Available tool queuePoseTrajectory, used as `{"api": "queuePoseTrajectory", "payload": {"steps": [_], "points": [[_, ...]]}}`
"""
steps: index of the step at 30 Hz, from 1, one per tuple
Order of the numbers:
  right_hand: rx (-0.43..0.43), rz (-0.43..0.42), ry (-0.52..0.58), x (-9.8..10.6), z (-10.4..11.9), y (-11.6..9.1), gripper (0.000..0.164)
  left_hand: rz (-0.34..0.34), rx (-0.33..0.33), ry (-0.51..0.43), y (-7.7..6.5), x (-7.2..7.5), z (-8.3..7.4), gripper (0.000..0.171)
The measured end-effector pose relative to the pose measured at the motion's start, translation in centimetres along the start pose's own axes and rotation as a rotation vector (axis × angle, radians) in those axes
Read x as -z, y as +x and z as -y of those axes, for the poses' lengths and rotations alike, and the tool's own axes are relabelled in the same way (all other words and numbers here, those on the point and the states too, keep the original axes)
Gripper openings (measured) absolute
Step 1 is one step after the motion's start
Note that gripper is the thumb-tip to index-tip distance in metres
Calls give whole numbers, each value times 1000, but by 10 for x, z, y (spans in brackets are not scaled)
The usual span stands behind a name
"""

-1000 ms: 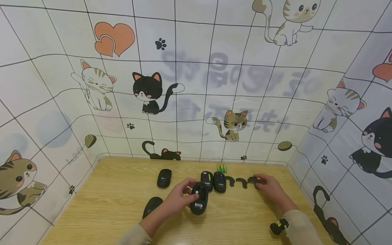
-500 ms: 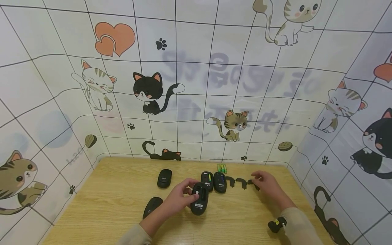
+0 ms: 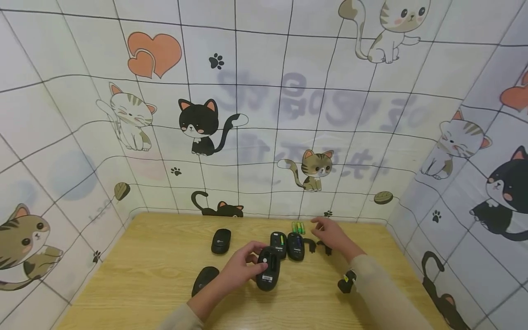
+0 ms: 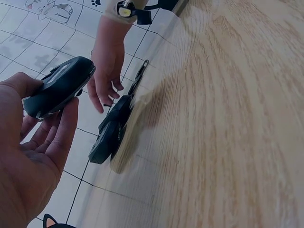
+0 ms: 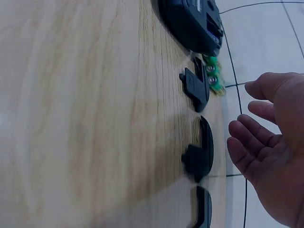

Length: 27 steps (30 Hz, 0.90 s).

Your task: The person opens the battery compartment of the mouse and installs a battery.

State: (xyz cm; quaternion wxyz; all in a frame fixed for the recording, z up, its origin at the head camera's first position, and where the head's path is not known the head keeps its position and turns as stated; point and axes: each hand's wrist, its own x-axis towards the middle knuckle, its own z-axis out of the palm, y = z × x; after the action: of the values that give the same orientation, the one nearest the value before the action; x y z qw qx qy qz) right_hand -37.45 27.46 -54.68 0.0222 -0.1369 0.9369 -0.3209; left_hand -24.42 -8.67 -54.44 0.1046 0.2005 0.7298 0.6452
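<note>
My left hand [image 3: 241, 266] grips a black computer mouse [image 3: 268, 272] tilted above the table, its underside and vacant battery slot facing me. My right hand [image 3: 332, 234], fingers loosely bent and holding nothing, hovers just right of several green batteries [image 3: 298, 228] at the back. Left of it, two upturned mice [image 3: 278, 245] lie side by side; a battery shows in the left one's slot. Detached black battery covers [image 3: 309, 244] form a row to their right. My right arm hides part of that row in the head view; three covers [image 5: 202, 154] show in the right wrist view.
Two more black mice lie upright on the left of the wooden table [image 3: 165, 275], one at the back [image 3: 221, 241] and one nearer [image 3: 205, 278], partly behind my left forearm. A cat-patterned sheet [image 3: 255, 183] walls in the back and sides.
My right hand has left the rightmost cover, fingers empty, and moved left and back towards the batteries. My left hand keeps the mouse in nearly the same place.
</note>
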Motion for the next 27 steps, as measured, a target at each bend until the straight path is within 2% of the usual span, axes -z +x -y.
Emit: {"api": "queuePoseTrajectory", "payload": {"steps": [6, 12, 23, 27], "points": [[27, 137, -35, -1, 11, 22, 55, 1, 16, -18, -1, -2, -1, 44], [-5, 239, -10, -6, 9, 33, 59, -3, 15, -11, -1, -2, -1, 44], [-3, 243, 12, -10, 0, 39, 54, 9, 20, -4, 2, 0, 3, 45], [6, 223, 78, -10, -1, 39, 48, 5, 26, -5, 2, 0, 3, 44]]}}
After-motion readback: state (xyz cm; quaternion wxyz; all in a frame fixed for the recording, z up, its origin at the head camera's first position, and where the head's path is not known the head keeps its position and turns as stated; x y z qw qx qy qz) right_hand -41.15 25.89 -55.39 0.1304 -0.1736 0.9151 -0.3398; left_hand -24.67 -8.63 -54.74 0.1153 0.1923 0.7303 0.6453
